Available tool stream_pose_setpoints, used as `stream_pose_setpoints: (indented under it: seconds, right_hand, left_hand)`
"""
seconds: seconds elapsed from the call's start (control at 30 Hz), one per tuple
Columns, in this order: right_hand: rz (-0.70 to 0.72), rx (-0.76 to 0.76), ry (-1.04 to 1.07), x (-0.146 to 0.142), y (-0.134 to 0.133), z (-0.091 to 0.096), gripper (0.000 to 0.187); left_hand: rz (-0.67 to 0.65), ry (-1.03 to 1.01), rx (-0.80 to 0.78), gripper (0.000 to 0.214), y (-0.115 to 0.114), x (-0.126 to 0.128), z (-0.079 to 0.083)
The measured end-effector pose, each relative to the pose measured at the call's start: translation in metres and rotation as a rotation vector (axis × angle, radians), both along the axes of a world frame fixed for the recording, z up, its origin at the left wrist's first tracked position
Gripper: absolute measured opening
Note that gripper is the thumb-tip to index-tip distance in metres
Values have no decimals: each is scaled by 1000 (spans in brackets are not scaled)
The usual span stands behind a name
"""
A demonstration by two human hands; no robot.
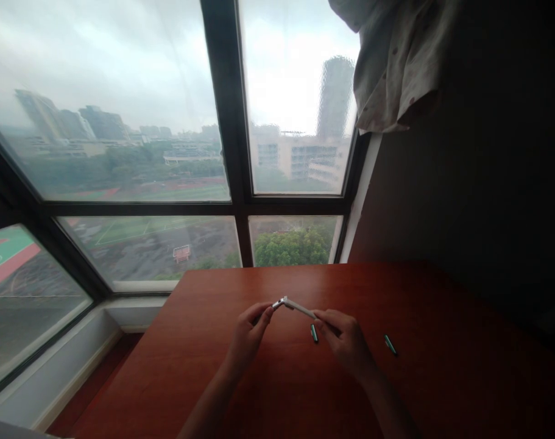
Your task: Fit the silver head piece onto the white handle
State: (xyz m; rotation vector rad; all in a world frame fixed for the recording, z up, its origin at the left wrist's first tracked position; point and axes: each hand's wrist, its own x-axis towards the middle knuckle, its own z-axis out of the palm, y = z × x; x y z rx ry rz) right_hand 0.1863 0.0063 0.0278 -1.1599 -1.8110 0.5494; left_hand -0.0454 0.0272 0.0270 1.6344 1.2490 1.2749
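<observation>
Above the table I hold a slim white-and-silver object bent at an angle near its top; its exact kind is not clear from here. My left hand pinches the short left end between thumb and fingers. The longer, bar-like part runs down to the right, where my right hand is closed around its end. Just beneath it, close to my right fingers, lies a small dark piece with a green stripe. A second small dark-and-green piece rests farther right, apart from my hand.
The reddish-brown wooden table reaches to the window wall. Dark window frames stand behind its far edge. At upper right a pale cloth hangs down beside a dark wall. A white ledge runs along the left.
</observation>
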Motion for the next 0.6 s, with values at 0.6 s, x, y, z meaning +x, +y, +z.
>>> stream_pose_setpoints:
  seconds: [0.6]
  right_hand:
    - [-76, 9, -137, 5, 4, -10, 24]
  left_hand:
    - [46, 639, 327, 27, -2, -3, 4]
